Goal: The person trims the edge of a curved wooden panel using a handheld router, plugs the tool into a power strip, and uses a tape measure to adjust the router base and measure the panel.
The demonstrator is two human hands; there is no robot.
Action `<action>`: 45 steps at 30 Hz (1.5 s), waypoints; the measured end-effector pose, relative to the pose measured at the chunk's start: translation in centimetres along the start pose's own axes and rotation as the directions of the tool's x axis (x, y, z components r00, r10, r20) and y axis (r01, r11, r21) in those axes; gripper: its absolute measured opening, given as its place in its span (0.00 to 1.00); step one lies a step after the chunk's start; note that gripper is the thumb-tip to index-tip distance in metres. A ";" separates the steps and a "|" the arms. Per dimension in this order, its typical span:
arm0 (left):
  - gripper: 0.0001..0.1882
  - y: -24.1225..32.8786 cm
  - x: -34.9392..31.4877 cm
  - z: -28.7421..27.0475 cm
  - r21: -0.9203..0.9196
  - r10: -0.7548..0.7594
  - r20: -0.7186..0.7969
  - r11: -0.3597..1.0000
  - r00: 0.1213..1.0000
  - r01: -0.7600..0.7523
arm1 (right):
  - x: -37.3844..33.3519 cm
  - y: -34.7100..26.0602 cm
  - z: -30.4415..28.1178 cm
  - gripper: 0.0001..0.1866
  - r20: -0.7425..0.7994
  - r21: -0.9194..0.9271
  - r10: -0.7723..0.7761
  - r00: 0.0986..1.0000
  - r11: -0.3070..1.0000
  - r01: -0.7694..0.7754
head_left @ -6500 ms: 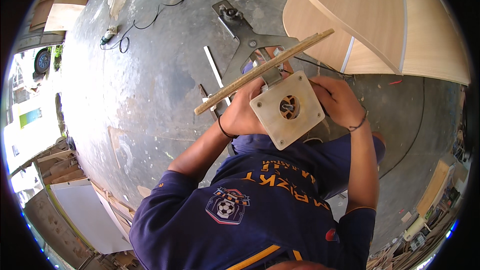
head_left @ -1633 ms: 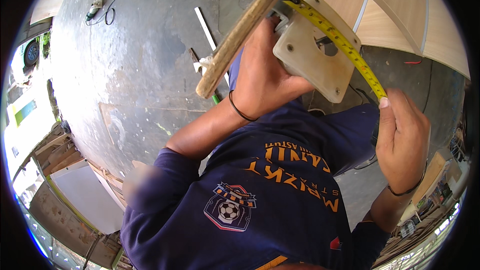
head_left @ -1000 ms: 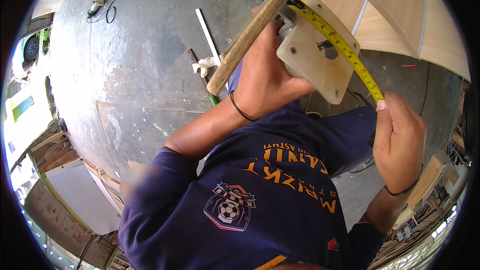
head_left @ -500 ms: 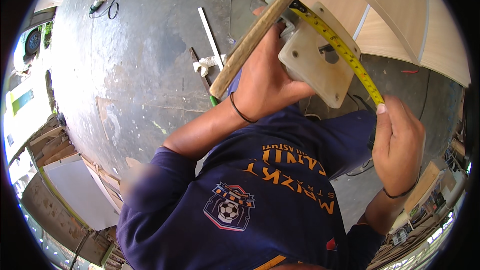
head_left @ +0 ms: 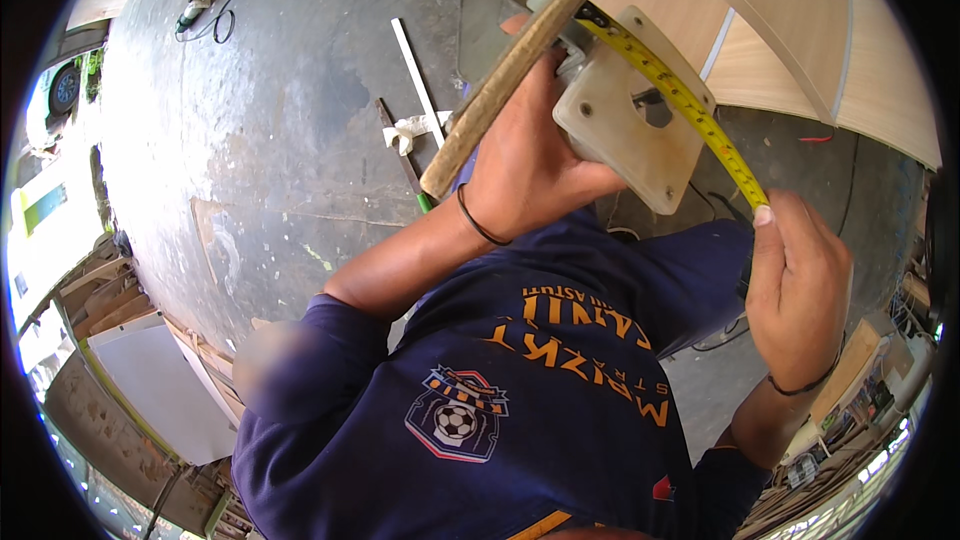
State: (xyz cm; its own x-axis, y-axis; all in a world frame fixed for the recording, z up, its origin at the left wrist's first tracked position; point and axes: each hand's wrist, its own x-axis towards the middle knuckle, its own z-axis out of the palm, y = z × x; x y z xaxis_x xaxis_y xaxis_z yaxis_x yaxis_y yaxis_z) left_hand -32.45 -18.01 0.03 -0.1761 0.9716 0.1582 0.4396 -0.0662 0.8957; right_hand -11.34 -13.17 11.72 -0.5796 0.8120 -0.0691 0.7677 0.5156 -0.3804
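My left hand (head_left: pixel 520 155) is wrapped round what looks like a small router, its body mostly hidden by the hand. Its square, whitish base plate (head_left: pixel 605 125) is turned up, with screws at the corners and a dark bit in the central hole. A long wooden strip (head_left: pixel 510 75) crosses beside the plate, slanting over my left fingers. Between thumb and fingers, my right hand (head_left: pixel 795 280) pinches a yellow tape measure (head_left: pixel 690 100). Its blade bows across the plate, its far end against the strip. The tape's case cannot be made out.
Light wood panels (head_left: pixel 770 20) stand at the far right. On the grey floor lie a white strip (head_left: pixel 415 70), a dark tool with a green end (head_left: pixel 400 155) and a corded power tool (head_left: pixel 193 10). Boards and offcuts (head_left: pixel 100 300) are stacked at the left edge.
The base plate has shifted very slightly to the left with the left hand. The tape stays stretched across it, and both hands keep their grip.
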 end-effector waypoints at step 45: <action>0.46 0.0 0.5 0.0 0.020 0.000 0.076 1.000 0.997 -0.002 | -0.1 0.7 1.0 0.04 -0.002 0.017 0.008 1.000 1.000 -0.008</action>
State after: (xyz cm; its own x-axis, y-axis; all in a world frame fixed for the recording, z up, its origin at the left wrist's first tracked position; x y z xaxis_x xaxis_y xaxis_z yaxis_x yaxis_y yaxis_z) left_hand -32.48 -17.55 0.13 -0.1090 0.9860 0.1265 0.4577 -0.0631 0.8868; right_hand -10.96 -13.15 10.56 -0.5728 0.8166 -0.0704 0.7675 0.5042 -0.3958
